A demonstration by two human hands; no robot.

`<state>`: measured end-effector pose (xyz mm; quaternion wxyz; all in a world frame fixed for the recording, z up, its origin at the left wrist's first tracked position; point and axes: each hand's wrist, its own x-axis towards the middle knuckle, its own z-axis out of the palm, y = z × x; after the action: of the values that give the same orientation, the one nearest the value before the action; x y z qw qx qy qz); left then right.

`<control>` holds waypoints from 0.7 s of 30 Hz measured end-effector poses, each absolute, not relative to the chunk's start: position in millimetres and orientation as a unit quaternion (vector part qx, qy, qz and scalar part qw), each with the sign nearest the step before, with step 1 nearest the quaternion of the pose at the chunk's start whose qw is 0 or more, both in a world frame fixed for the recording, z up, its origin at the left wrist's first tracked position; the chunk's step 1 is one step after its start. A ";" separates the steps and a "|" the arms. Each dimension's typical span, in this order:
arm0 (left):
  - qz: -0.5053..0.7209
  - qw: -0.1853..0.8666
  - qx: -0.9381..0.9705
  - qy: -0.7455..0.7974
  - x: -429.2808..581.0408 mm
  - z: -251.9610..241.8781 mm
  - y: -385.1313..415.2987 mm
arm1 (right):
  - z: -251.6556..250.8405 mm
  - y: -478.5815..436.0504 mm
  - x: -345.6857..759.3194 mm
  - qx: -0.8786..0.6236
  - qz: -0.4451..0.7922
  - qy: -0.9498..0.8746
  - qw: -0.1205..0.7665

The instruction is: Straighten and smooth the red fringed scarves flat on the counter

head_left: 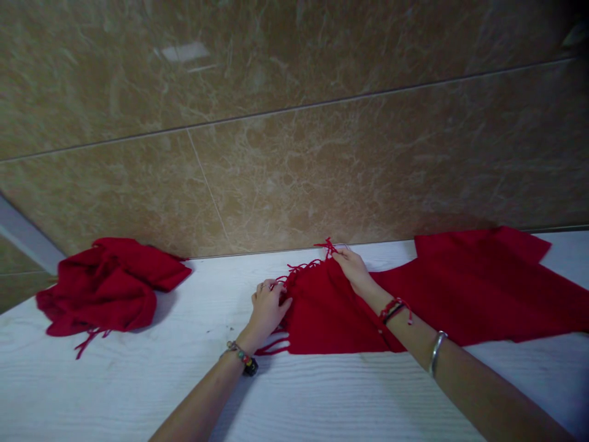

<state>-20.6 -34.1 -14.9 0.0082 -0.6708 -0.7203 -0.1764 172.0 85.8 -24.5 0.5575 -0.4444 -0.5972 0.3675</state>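
A red fringed scarf [331,319] lies stretched along the white wood-grain surface, with its fringed end near the middle of the view. My right hand [356,273] is closed on the far corner of that end, lifting the cloth slightly so that a fold runs down from it. Loose red tassels stick out past its fingertips. At the fringed edge, my left hand [269,307] has its fingers curled round some of the fringe, thumb resting by the cloth. Several strands hang free below this hand. Exactly how many strands it holds is hidden.
A second red fringed cloth [105,288] lies bunched up at the left. Behind the white surface [184,393] stands a brown marble-patterned tiled wall [322,166]. The scarf's far part [488,288] spreads to the right edge, partly folded over near the wall.
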 end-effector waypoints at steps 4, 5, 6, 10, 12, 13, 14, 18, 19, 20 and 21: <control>-0.175 0.006 -0.643 -0.745 -24.0 -11.7 -27.2 | -27.6 79.8 166.9 -0.426 0.355 -0.601 0.575; -0.173 0.001 -0.640 -0.748 -25.1 -11.0 -25.0 | -29.2 77.5 166.3 -0.423 0.350 -0.604 0.578; -0.169 -0.005 -0.636 -0.752 -26.0 -10.4 -22.4 | -30.6 74.9 165.7 -0.419 0.345 -0.607 0.581; -0.164 -0.011 -0.612 -0.773 -26.6 -10.1 -6.5 | -33.4 64.9 163.9 -0.414 0.312 -0.620 0.589; -0.158 -0.009 -0.610 -0.776 -26.1 -10.9 3.6 | -33.2 61.9 163.5 -0.417 0.293 -0.626 0.591; -0.152 -0.010 -0.613 -0.775 -26.4 -11.1 8.1 | -33.0 61.1 163.5 -0.419 0.286 -0.627 0.591; -0.148 -0.010 -0.616 -0.774 -27.4 -11.2 11.7 | -32.7 60.5 163.7 -0.419 0.284 -0.629 0.591; -0.160 0.026 -0.607 -0.778 -42.3 -7.2 12.7 | -31.4 60.2 165.2 -0.422 0.278 -0.630 0.589; -0.167 0.039 -0.597 -0.784 -48.2 -5.2 10.1 | -31.2 60.3 165.5 -0.425 0.276 -0.631 0.588; -0.173 0.051 -0.584 -0.791 -54.2 -3.0 7.1 | -31.0 60.3 165.7 -0.427 0.276 -0.631 0.586; -0.179 0.059 -0.572 -0.799 -59.5 -0.7 4.0 | -31.0 60.3 165.8 -0.428 0.276 -0.632 0.584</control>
<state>-59.5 4.0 -0.7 0.0592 -0.5718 -0.7985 -0.1786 165.8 60.3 -31.0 0.5843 -0.4276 -0.6321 0.2759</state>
